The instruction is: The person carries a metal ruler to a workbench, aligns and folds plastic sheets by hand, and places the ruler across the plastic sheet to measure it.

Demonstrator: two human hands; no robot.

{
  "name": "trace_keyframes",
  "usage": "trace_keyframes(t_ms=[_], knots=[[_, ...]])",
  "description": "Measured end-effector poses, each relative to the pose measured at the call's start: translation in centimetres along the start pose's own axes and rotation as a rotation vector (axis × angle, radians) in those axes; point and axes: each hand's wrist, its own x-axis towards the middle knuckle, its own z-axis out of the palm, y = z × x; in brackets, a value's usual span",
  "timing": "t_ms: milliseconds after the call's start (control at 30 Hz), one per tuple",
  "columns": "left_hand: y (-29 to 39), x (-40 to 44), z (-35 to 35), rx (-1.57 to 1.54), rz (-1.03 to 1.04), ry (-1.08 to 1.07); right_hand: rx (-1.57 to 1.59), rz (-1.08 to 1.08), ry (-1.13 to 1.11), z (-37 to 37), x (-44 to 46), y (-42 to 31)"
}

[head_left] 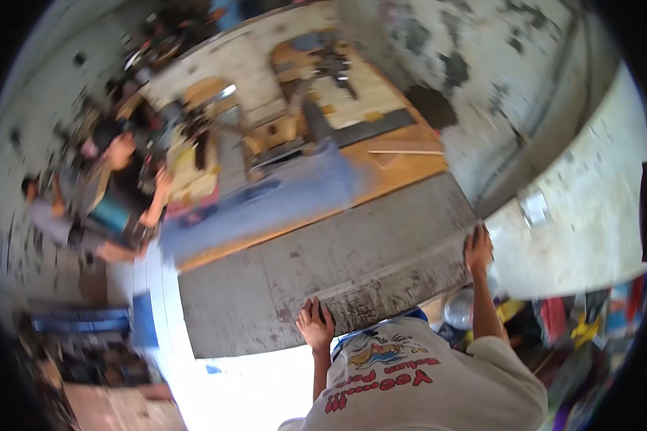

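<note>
Stretched across the front of a worn grey tabletop (pixel 237 302) lies a dark mottled sheet (pixel 388 296) with a pale, narrow band along its far edge. My left hand (pixel 315 325) is at the sheet's left end, fingers closed over the band. At the opposite end, by the tabletop's right corner, my right hand (pixel 479 250) has its fingers curled on the sheet. Both thumbs are partly hidden, and blur hides the exact material of the sheet.
Beyond the grey surface are a blue cloth (pixel 266 197), a thin wooden strip (pixel 406 151) and sewing machines (pixel 331 65) on a wooden table. A person in dark clothes (pixel 126 169) is at the left. A peeling wall (pixel 482 93) borders the right, with colourful bundles (pixel 553 316) below.
</note>
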Motion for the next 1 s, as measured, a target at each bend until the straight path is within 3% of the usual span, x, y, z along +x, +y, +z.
trace_keyframes(t_ms=[267,1000], knots=[[-0.01,0.22,-1.05,-0.021,-0.073,-0.076,-0.067,-0.039,-0.015,0.0,-0.29,0.05],[-0.14,0.11,-0.13,0.009,-0.053,-0.016,-0.083,0.021,-0.032,0.3,-0.29,0.19]])
